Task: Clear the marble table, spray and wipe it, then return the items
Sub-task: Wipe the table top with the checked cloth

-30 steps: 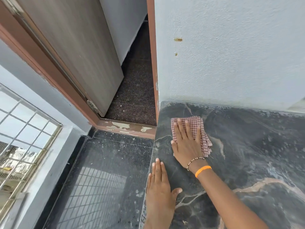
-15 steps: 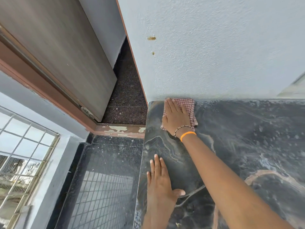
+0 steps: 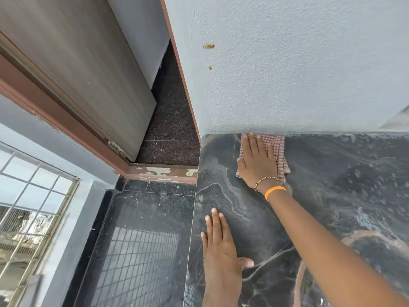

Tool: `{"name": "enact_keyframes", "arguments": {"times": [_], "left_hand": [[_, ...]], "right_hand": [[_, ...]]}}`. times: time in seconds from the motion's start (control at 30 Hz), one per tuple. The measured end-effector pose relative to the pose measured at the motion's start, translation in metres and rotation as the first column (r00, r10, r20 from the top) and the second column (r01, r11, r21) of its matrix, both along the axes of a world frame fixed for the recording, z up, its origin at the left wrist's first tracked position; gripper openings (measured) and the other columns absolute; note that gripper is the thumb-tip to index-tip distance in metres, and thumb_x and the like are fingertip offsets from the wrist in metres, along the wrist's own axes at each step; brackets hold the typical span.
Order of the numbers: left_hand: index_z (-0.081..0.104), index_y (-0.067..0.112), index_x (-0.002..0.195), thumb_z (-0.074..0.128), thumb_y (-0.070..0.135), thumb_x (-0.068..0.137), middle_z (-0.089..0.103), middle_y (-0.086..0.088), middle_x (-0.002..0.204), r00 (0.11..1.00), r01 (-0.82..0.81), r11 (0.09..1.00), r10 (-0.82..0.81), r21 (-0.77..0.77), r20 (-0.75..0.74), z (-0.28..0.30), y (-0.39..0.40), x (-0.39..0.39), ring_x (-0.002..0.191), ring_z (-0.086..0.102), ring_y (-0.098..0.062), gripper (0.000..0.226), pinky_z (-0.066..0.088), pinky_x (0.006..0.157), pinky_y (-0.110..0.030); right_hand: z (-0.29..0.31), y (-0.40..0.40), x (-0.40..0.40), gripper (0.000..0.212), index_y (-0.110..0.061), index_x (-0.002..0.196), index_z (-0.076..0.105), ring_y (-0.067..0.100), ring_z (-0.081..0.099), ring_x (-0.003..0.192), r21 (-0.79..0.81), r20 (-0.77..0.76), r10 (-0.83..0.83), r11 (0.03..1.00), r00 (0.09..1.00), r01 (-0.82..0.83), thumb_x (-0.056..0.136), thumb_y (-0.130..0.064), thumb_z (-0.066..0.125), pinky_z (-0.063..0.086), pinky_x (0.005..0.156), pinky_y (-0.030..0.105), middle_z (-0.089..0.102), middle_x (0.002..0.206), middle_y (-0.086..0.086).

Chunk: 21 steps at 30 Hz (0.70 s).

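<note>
The dark marble table (image 3: 343,196) with pale veins fills the lower right and looks wet in patches. A red-and-white checked cloth (image 3: 280,151) lies flat on it at the far edge, touching the wall. My right hand (image 3: 257,161) presses down on the cloth with the fingers spread and pointing at the wall; a bead bracelet and an orange band circle the wrist. My left hand (image 3: 219,247) rests flat and empty on the marble near the table's left edge.
A textured pale wall (image 3: 287,74) runs along the table's far side. Left of the table drops a dark speckled floor (image 3: 141,240), with a doorway, a brown door frame (image 3: 66,127), a half-open grey door (image 3: 84,69) and a barred window (image 3: 28,207).
My right hand has pushed the cloth away from me, from mid-table up to the wall, and slightly rightward along it. My left hand has stayed flat in its place.
</note>
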State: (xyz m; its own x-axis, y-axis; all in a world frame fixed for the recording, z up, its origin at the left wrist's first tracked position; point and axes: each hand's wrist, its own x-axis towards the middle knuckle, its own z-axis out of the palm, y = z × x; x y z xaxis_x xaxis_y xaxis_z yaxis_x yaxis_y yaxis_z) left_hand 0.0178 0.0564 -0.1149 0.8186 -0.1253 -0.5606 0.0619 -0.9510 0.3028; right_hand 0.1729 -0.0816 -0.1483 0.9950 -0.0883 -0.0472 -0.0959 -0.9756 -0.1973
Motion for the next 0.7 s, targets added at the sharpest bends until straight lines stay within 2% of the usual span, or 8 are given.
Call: {"name": "enact_keyframes", "arguments": {"times": [0.2, 0.27, 0.37, 0.43, 0.53, 0.63, 0.7], "left_hand": [[-0.022, 0.010, 0.141, 0.066, 0.049, 0.073, -0.032, -0.002, 0.149, 1.000, -0.010, 1.000, 0.010, 0.000, 0.021, -0.004, 0.003, -0.002, 0.141, -0.024, -0.025, 0.118, -0.003, 0.117, -0.041], [-0.021, 0.010, 0.142, 0.069, 0.045, 0.073, -0.030, -0.002, 0.151, 0.999, -0.031, 1.000, 0.031, 0.002, 0.021, -0.003, 0.003, -0.002, 0.141, -0.024, -0.024, 0.119, -0.003, 0.117, -0.041], [-0.019, 0.009, 0.143, 0.070, 0.043, 0.073, -0.027, -0.002, 0.153, 0.997, -0.075, 0.997, 0.074, 0.007, 0.024, -0.001, -0.002, -0.002, 0.142, -0.022, -0.023, 0.119, -0.003, 0.117, -0.041], [-0.017, 0.009, 0.144, 0.069, 0.046, 0.074, -0.025, -0.003, 0.154, 0.997, -0.066, 0.998, 0.066, 0.005, 0.049, 0.001, -0.012, -0.001, 0.142, -0.022, -0.023, 0.117, -0.003, 0.117, -0.041], [-0.018, 0.011, 0.144, 0.069, 0.047, 0.074, -0.028, 0.000, 0.153, 0.998, 0.040, 0.998, -0.037, -0.045, 0.055, 0.003, -0.037, -0.002, 0.140, -0.026, -0.022, 0.117, -0.005, 0.117, -0.040], [-0.022, 0.011, 0.142, 0.068, 0.044, 0.075, -0.033, 0.001, 0.150, 0.989, 0.146, 0.988, -0.146, -0.055, 0.012, 0.004, -0.058, -0.007, 0.139, -0.030, -0.022, 0.117, -0.006, 0.117, -0.041], [-0.024, 0.010, 0.141, 0.068, 0.044, 0.075, -0.037, 0.002, 0.146, 0.985, 0.172, 0.985, -0.173, -0.030, -0.021, 0.003, -0.064, -0.010, 0.139, -0.029, -0.023, 0.118, -0.005, 0.117, -0.042]], "right_hand": [[0.003, 0.078, 0.040, 0.064, -0.013, 0.148, 0.004, 0.023, 0.002, 0.146, 0.048, 0.002, 0.209, 0.977, 0.978, -0.209, 0.093, -0.030, 0.030, 0.003, 0.117, 0.045, 0.005, 0.159, 0.006], [0.001, 0.076, 0.036, 0.063, -0.015, 0.148, 0.007, 0.021, 0.005, 0.146, 0.023, 0.002, 0.313, 0.949, 0.950, -0.313, 0.093, -0.030, 0.031, 0.004, 0.117, 0.045, 0.007, 0.159, 0.003], [-0.001, 0.055, 0.021, 0.062, -0.023, 0.148, 0.010, 0.017, 0.009, 0.145, -0.020, -0.003, 0.540, 0.842, 0.842, -0.540, 0.092, -0.032, 0.034, 0.007, 0.118, 0.044, 0.011, 0.158, -0.003], [-0.001, 0.034, 0.012, 0.063, -0.027, 0.148, 0.010, 0.015, 0.011, 0.145, -0.035, -0.009, 0.571, 0.820, 0.821, -0.571, 0.090, -0.032, 0.035, 0.008, 0.118, 0.042, 0.011, 0.158, -0.006], [-0.002, -0.003, -0.001, 0.062, -0.028, 0.148, 0.010, 0.014, 0.010, 0.145, -0.012, 0.006, 0.459, 0.888, 0.888, -0.459, 0.091, -0.032, 0.034, 0.006, 0.119, 0.041, 0.012, 0.158, -0.006], [-0.003, -0.055, -0.010, 0.060, -0.027, 0.148, 0.011, 0.013, 0.009, 0.145, 0.018, 0.032, 0.186, 0.982, 0.982, -0.186, 0.091, -0.032, 0.032, 0.006, 0.117, 0.039, 0.011, 0.158, -0.007], [-0.005, -0.092, -0.018, 0.059, -0.025, 0.148, 0.011, 0.015, 0.009, 0.145, 0.020, 0.027, 0.005, 1.000, 1.000, -0.006, 0.092, -0.033, 0.030, 0.006, 0.117, 0.040, 0.012, 0.158, -0.007]]}}
